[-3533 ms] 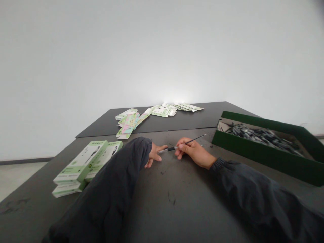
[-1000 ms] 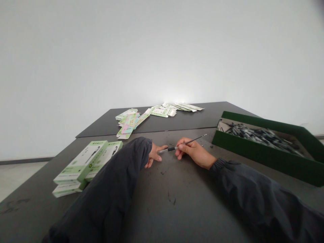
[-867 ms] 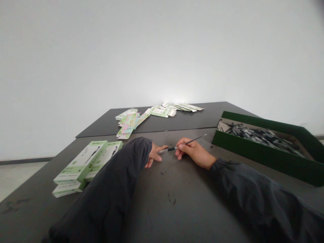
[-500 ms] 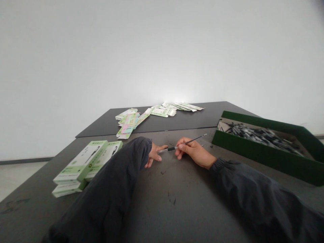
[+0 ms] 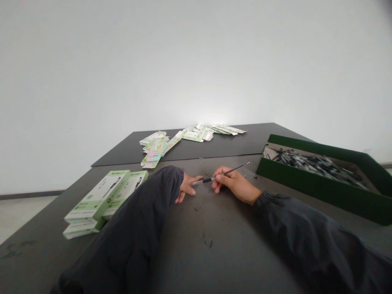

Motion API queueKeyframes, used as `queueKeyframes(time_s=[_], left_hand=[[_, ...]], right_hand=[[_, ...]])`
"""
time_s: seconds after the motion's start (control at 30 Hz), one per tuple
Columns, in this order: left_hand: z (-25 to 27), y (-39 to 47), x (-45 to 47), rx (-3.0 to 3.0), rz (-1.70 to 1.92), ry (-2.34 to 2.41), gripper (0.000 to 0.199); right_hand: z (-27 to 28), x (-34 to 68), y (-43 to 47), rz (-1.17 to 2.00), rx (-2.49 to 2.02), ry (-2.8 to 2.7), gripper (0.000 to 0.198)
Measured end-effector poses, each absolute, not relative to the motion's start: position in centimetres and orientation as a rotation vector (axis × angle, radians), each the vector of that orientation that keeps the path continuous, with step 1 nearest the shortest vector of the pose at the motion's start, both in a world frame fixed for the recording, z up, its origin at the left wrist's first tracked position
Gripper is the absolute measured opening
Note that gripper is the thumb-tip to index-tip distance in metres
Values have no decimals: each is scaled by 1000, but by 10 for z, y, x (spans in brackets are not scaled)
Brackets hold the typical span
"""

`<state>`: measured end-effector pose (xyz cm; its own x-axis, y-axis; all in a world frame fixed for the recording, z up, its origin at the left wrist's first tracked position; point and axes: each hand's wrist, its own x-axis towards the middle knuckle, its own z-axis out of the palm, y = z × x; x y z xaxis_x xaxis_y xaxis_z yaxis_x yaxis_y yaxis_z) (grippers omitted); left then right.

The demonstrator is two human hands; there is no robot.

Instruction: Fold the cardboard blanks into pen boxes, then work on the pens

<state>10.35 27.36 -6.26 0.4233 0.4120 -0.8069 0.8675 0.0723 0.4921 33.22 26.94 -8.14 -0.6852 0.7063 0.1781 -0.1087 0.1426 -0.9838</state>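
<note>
My left hand [image 5: 185, 187] is closed, pinching one end of a clear pen barrel [image 5: 207, 180] with a black grip. The barrel's other end reaches the fingertips of my right hand [image 5: 229, 181]. That hand is closed on a thin dark pen refill [image 5: 237, 168], which sticks out up and to the right and ends in a small metal tip. Where barrel and refill meet is hidden by my right fingers, so I cannot tell whether one is inside the other. Both hands are just above the dark table [image 5: 190, 245].
To the left are stacked white-and-green pen boxes [image 5: 98, 196]. A long green box [image 5: 315, 190] full of pens stands at right. Flattened cartons [image 5: 196, 134] and colourful printed cartons [image 5: 155, 150] lie at the back, before a white wall [image 5: 196, 61]. Small dark marks dot the table.
</note>
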Motion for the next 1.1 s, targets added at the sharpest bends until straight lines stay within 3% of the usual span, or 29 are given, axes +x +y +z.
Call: queueKeyframes(time_s=[1.1], left_hand=[[-71, 277, 100, 1548, -494, 1161, 80]], right_hand=[[-82, 333, 269, 1607, -561, -1777, 20]])
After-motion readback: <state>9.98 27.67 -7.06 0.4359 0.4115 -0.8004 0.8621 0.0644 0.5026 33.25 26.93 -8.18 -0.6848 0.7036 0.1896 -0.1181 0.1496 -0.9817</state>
